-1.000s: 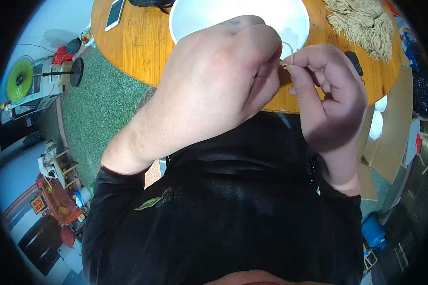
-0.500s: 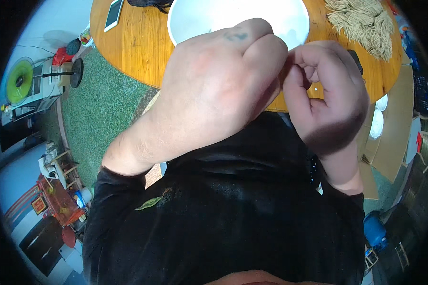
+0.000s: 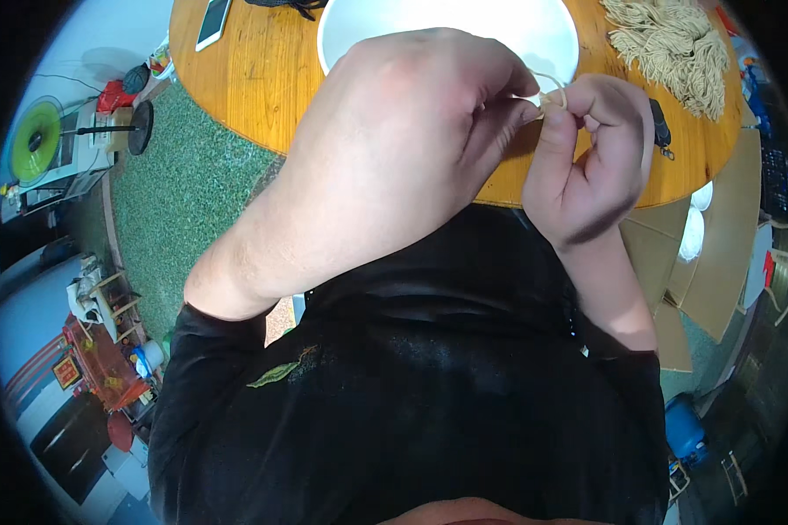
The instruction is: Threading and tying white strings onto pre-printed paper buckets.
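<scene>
My left hand (image 3: 411,140) and my right hand (image 3: 587,162) meet close under the camera, above the near edge of a round wooden table (image 3: 254,79). Both pinch a short piece of thin beige string (image 3: 550,87) between their fingertips; a small loop of it shows above my right thumb. Behind the hands stands a large white bowl (image 3: 534,26), mostly hidden by my left hand. A heap of the same beige string (image 3: 674,44) lies at the table's far right.
A phone (image 3: 212,19) lies at the table's far left. A small dark key fob (image 3: 661,131) sits by the right edge. Green carpet (image 3: 184,201) lies left of the table, cardboard (image 3: 718,262) to the right, a blue canister (image 3: 685,429) below it.
Both hands have drifted slightly up and right. The fingers have reworked the string, and a small loop now shows above my right thumb.
</scene>
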Demonstrator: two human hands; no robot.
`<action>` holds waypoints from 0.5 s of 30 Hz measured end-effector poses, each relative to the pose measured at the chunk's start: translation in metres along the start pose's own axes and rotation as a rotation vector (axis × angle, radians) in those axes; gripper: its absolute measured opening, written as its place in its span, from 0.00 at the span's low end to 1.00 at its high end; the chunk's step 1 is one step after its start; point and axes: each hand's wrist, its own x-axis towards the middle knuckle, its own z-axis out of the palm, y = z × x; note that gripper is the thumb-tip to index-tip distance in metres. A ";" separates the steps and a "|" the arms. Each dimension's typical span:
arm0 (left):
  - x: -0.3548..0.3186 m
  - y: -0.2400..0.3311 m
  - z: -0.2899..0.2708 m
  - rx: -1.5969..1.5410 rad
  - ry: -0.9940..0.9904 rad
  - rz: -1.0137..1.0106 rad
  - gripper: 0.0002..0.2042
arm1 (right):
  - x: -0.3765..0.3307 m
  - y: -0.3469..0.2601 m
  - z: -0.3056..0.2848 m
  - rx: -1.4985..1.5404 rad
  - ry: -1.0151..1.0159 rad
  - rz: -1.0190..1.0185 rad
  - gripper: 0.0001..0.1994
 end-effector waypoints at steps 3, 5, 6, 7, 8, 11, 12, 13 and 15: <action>0.001 0.000 0.002 -0.064 0.016 -0.089 0.08 | -0.005 -0.001 0.006 0.100 0.063 0.107 0.08; 0.001 0.000 0.002 -0.058 0.014 -0.062 0.08 | -0.007 0.001 0.008 0.140 0.079 0.085 0.08; 0.001 -0.001 0.002 -0.059 0.014 -0.062 0.08 | -0.007 0.002 0.008 0.139 0.078 0.086 0.08; 0.002 -0.002 0.003 -0.095 0.012 -0.029 0.07 | -0.007 0.003 0.008 0.145 0.079 0.060 0.09; 0.003 -0.004 0.004 -0.132 0.010 0.004 0.07 | -0.007 0.004 0.008 0.150 0.079 0.036 0.10; 0.003 -0.004 0.003 -0.136 -0.030 -0.023 0.07 | -0.008 0.004 0.005 0.145 0.072 0.048 0.11; 0.004 -0.003 0.002 -0.135 -0.030 -0.025 0.07 | -0.008 0.004 0.006 0.147 0.071 0.049 0.11; 0.004 -0.003 0.001 -0.125 -0.043 -0.035 0.07 | -0.008 0.004 0.007 0.178 0.087 0.067 0.11; 0.005 -0.003 0.003 -0.113 -0.057 -0.045 0.07 | -0.008 0.006 0.008 0.210 0.103 0.086 0.11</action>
